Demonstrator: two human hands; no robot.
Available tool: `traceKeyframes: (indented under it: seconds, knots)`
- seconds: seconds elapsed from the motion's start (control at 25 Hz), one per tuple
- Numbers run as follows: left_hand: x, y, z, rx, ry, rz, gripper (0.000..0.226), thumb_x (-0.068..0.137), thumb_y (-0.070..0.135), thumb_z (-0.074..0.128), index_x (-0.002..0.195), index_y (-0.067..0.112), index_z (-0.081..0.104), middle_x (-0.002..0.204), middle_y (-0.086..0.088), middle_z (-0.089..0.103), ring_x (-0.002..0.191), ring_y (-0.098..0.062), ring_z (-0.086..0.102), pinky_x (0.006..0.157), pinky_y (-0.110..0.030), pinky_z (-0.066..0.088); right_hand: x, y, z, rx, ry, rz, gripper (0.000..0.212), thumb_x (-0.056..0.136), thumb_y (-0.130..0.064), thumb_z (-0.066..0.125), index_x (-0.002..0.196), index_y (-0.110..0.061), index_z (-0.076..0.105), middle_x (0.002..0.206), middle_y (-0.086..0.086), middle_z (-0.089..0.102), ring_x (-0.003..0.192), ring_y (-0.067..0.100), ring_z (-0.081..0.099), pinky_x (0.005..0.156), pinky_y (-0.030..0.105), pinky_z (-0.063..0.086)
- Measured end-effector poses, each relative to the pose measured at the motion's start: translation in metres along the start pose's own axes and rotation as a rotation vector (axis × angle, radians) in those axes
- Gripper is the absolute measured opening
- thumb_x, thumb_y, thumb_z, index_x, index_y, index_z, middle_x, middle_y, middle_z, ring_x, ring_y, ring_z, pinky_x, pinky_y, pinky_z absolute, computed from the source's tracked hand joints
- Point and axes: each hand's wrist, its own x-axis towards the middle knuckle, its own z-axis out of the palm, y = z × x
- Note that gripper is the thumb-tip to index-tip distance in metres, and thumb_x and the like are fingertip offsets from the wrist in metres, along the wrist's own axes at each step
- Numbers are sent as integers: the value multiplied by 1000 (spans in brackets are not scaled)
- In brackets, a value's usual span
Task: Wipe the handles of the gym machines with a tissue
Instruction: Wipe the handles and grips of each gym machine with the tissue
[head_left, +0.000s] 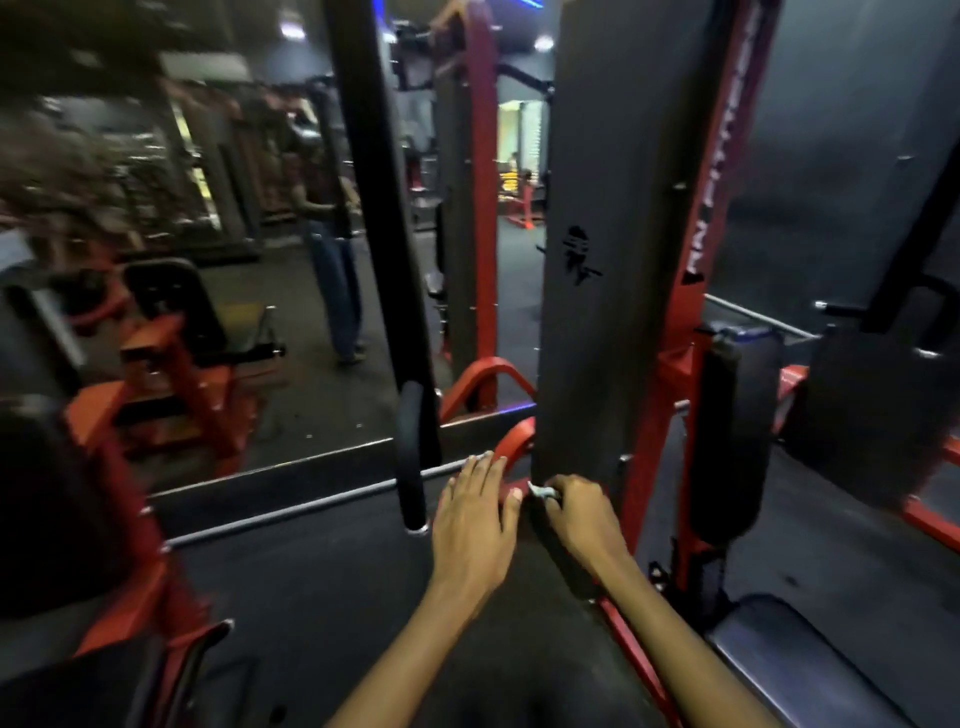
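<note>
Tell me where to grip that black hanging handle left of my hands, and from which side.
Grip the black hanging handle around its padded middle, coming from the right, where the left hand already lies. It hangs upright with its lower end free, so fingers should wrap it sideways.

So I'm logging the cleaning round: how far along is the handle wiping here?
Done: nothing shows as wiped. In hand: the right hand grips a tissue against the machine's base, while the left hand rests on the red frame. Left: the black padded handle beside them is untouched.
</note>
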Motion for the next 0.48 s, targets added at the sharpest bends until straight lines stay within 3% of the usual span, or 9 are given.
traceKeyframes:
  seconds: [0.12, 0.24, 0.36, 0.48]
  knots:
    - [13, -33, -37, 2, 295, 37, 53, 97, 37, 33, 143, 15, 46, 154, -1, 36, 145, -16, 27, 116, -45, 30, 11, -26, 9, 146, -39, -151, 21, 84, -11, 56, 100, -13, 69, 102, 9, 67, 98, 27, 62, 83, 33, 47]
    - [55, -76, -81, 2, 506, 72, 50, 98, 29, 37, 145, 12, 42, 157, -6, 29, 147, -20, 22, 115, -47, 28, 22, -50, 13, 289, -11, -280, 26, 84, -1, 58, 105, -10, 70, 103, 8, 67, 98, 21, 62, 86, 27, 44]
    - [113, -99, -119, 77, 573, 190, 49, 100, 23, 38, 148, 16, 33, 160, -6, 18, 149, -18, 9, 118, -48, 20, 37, -77, 15, 382, 36, -400, 31, 85, -1, 59, 113, -12, 66, 105, 1, 67, 97, 12, 61, 83, 18, 42]
    - [167, -114, -133, 147, 547, 364, 56, 101, 37, 38, 152, 29, 19, 163, 9, -3, 149, -15, -2, 120, -44, 10, 72, -112, 21, 353, 137, -571, 28, 85, 0, 58, 110, -9, 67, 106, 3, 67, 99, 16, 60, 89, 16, 40]
